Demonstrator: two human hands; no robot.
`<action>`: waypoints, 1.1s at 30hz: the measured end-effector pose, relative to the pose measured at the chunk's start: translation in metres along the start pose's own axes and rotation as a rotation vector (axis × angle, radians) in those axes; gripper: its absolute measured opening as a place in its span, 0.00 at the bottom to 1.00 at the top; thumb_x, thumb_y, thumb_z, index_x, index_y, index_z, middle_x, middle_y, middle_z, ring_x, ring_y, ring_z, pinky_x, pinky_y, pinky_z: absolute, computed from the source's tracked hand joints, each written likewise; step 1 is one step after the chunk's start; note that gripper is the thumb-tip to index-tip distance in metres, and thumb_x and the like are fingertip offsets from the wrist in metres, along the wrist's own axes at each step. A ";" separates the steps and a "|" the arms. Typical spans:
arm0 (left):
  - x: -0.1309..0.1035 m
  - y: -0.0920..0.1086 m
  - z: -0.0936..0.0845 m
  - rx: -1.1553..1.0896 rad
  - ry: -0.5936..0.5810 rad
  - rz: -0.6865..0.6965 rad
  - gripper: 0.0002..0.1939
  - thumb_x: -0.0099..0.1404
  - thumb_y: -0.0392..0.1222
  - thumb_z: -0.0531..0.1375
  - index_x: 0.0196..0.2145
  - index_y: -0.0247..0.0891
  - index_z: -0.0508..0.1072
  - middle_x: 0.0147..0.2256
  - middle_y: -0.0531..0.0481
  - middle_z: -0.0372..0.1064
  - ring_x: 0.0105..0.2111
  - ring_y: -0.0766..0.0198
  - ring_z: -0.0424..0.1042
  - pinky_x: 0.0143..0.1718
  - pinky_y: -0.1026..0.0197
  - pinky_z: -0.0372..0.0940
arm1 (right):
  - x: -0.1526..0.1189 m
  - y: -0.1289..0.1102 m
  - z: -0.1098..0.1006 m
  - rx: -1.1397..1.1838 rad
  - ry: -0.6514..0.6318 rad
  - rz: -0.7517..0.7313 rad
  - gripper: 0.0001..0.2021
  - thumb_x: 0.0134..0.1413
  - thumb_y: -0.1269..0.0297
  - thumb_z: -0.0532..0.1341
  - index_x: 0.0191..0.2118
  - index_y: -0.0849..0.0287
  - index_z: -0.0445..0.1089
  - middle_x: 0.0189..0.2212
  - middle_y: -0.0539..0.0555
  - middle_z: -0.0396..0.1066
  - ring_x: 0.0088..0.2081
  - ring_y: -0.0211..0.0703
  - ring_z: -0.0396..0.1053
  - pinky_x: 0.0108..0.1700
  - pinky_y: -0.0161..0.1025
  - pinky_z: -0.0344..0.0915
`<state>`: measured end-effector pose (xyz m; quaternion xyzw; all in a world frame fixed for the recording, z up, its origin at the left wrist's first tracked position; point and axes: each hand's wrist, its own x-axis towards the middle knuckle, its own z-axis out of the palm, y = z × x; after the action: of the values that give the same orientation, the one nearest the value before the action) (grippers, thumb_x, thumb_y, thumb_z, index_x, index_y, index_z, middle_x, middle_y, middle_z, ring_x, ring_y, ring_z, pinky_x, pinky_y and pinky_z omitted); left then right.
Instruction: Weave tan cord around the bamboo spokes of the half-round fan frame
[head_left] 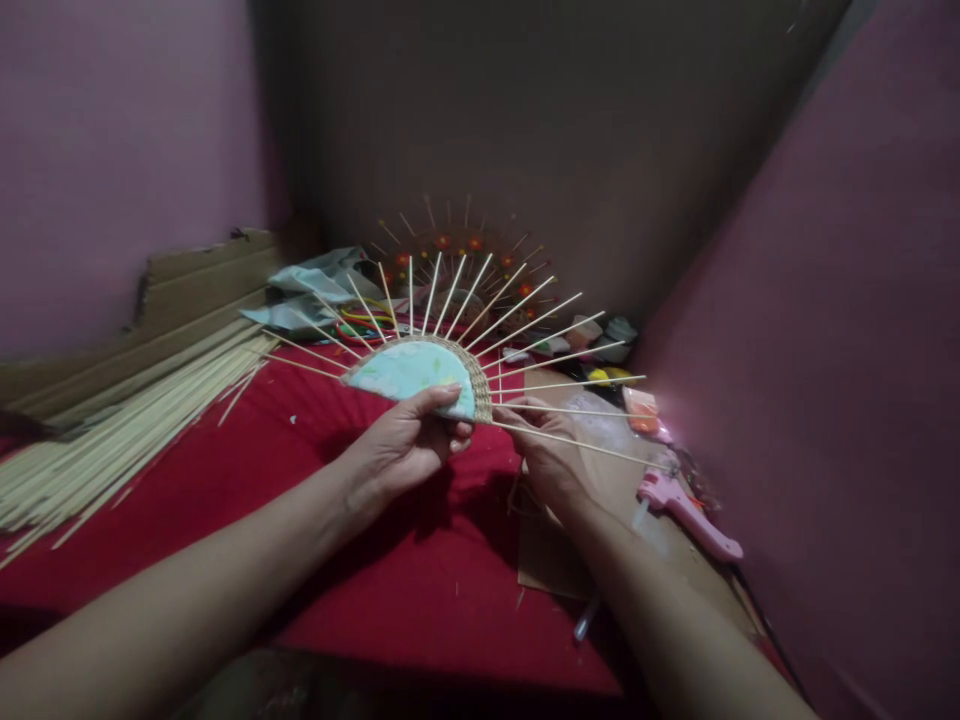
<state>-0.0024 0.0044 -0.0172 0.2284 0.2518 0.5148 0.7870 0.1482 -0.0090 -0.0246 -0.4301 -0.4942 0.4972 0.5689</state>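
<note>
A half-round piece (409, 368) covered in pale blue-green patterned material is held up above the red cloth. Braided straw-coloured trim (480, 385) runs along its curved edge, and thin wooden sticks (437, 292) fan outward from it. My left hand (420, 430) grips the piece at its lower right, thumb on the front face and fingers behind. At the right end of the trim, my right hand (544, 440) has its fingertips pinched near the base of the lowest sticks. What those fingertips hold, if anything, is partly hidden behind the sticks.
Many loose sticks (150, 425) lie in a bundle at left beside cardboard (202, 280). A pink glue gun (686, 510) rests at right on a brown board (551, 560). Behind stands a stick-rayed decoration with red flowers (472, 243). Red cloth (420, 610) covers the table.
</note>
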 end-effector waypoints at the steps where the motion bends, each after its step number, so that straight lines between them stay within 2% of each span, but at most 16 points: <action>1: -0.001 0.000 0.000 0.000 -0.005 -0.011 0.06 0.54 0.29 0.59 0.28 0.35 0.64 0.23 0.49 0.65 0.18 0.68 0.64 0.16 0.67 0.57 | 0.000 -0.001 -0.001 -0.014 0.001 -0.004 0.08 0.38 0.60 0.67 0.23 0.57 0.71 0.21 0.47 0.67 0.25 0.35 0.62 0.28 0.34 0.58; 5: -0.002 0.002 -0.001 0.019 0.003 -0.100 0.05 0.55 0.32 0.59 0.29 0.35 0.64 0.22 0.50 0.64 0.16 0.68 0.63 0.13 0.69 0.54 | 0.002 0.000 -0.006 -0.088 0.062 -0.083 0.07 0.36 0.62 0.67 0.22 0.58 0.71 0.21 0.48 0.68 0.26 0.36 0.63 0.31 0.35 0.59; 7: -0.001 0.003 -0.001 0.011 0.018 -0.135 0.05 0.56 0.31 0.58 0.29 0.35 0.64 0.21 0.51 0.64 0.15 0.69 0.63 0.12 0.70 0.55 | 0.005 0.000 -0.009 -0.126 0.045 -0.109 0.07 0.38 0.61 0.67 0.22 0.58 0.72 0.22 0.49 0.70 0.28 0.37 0.65 0.32 0.36 0.60; 11: -0.002 0.004 0.000 -0.035 0.065 -0.162 0.06 0.56 0.28 0.58 0.28 0.35 0.63 0.20 0.52 0.64 0.15 0.70 0.63 0.14 0.70 0.61 | 0.005 -0.006 -0.013 -0.186 0.025 -0.062 0.06 0.40 0.61 0.65 0.23 0.58 0.72 0.23 0.49 0.71 0.30 0.39 0.66 0.33 0.36 0.61; 15: -0.003 0.004 0.002 -0.039 0.098 -0.166 0.07 0.58 0.28 0.57 0.26 0.36 0.62 0.18 0.53 0.62 0.13 0.71 0.61 0.13 0.70 0.61 | 0.001 -0.017 -0.014 -0.248 0.010 -0.030 0.05 0.42 0.62 0.63 0.23 0.57 0.72 0.24 0.50 0.70 0.30 0.40 0.67 0.31 0.36 0.60; 19: -0.003 0.003 0.002 -0.001 0.097 -0.152 0.07 0.59 0.27 0.56 0.27 0.36 0.63 0.19 0.52 0.63 0.14 0.71 0.62 0.12 0.71 0.60 | 0.007 -0.017 -0.023 -0.306 0.066 -0.099 0.04 0.42 0.65 0.64 0.22 0.57 0.69 0.22 0.47 0.67 0.26 0.36 0.63 0.30 0.34 0.59; 22: -0.002 0.004 0.002 0.001 0.107 -0.119 0.08 0.59 0.27 0.54 0.27 0.36 0.62 0.18 0.53 0.61 0.13 0.72 0.60 0.11 0.72 0.57 | 0.017 -0.013 -0.035 -0.235 0.080 -0.042 0.07 0.41 0.62 0.65 0.21 0.57 0.67 0.19 0.45 0.62 0.21 0.33 0.57 0.24 0.34 0.53; 27: -0.002 0.008 0.006 0.018 0.131 -0.066 0.10 0.62 0.26 0.51 0.25 0.37 0.59 0.16 0.56 0.58 0.12 0.73 0.57 0.11 0.72 0.55 | 0.028 -0.010 -0.059 -0.062 -0.085 0.137 0.12 0.39 0.61 0.67 0.19 0.59 0.64 0.15 0.43 0.54 0.17 0.29 0.46 0.19 0.33 0.42; 31: -0.002 0.012 0.006 0.042 0.135 -0.062 0.11 0.62 0.28 0.51 0.25 0.37 0.57 0.16 0.57 0.57 0.11 0.73 0.56 0.10 0.72 0.53 | 0.031 -0.012 -0.076 0.238 -0.290 0.156 0.17 0.39 0.65 0.67 0.17 0.59 0.56 0.15 0.42 0.48 0.17 0.29 0.44 0.20 0.32 0.41; 33: -0.001 0.015 0.004 0.053 0.132 -0.075 0.11 0.62 0.29 0.52 0.24 0.38 0.56 0.16 0.57 0.56 0.11 0.72 0.56 0.10 0.72 0.53 | 0.032 -0.014 -0.083 0.308 -0.332 0.150 0.17 0.40 0.66 0.66 0.18 0.58 0.54 0.14 0.41 0.47 0.17 0.29 0.43 0.21 0.32 0.42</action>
<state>-0.0104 0.0080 -0.0047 0.2053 0.3251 0.4919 0.7811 0.2328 0.0205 -0.0187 -0.2860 -0.4659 0.6716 0.5002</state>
